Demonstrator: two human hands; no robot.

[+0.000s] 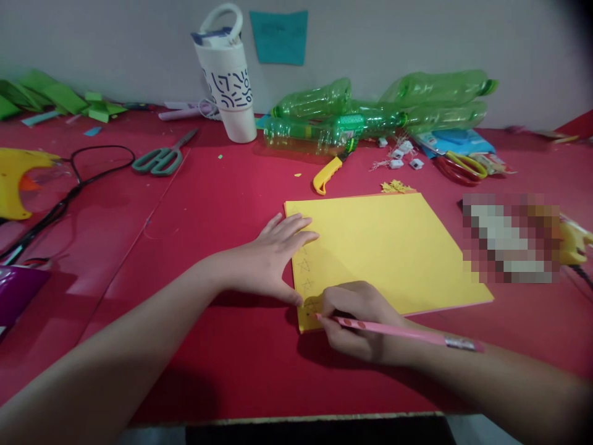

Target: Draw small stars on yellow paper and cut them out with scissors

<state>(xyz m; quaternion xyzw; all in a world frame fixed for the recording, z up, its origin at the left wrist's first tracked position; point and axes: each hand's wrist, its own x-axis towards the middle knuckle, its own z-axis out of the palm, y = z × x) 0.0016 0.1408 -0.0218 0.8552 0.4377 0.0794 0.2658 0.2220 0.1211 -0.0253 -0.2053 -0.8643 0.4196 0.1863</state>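
A stack of yellow paper (389,247) lies on the red table, with small stars drawn in a column along its left edge. My left hand (269,262) rests spread on that edge, fingertips and thumb on the paper, holding nothing. In my right hand (361,321) is a pink pencil (407,330), pinched near its tip. The pencil's tip is at the paper's lower left corner, just below the lowest drawn star, and its eraser end extends to the right over my wrist.
Behind the paper are a yellow cutter (327,175), yellow cut-outs (396,186), green bottles (310,136) and red-yellow scissors (461,168). Grey-green scissors (160,161), a white tumbler (229,80) and a yellow glue gun (23,179) with a black cable stand or lie left. A pixelated patch covers something right.
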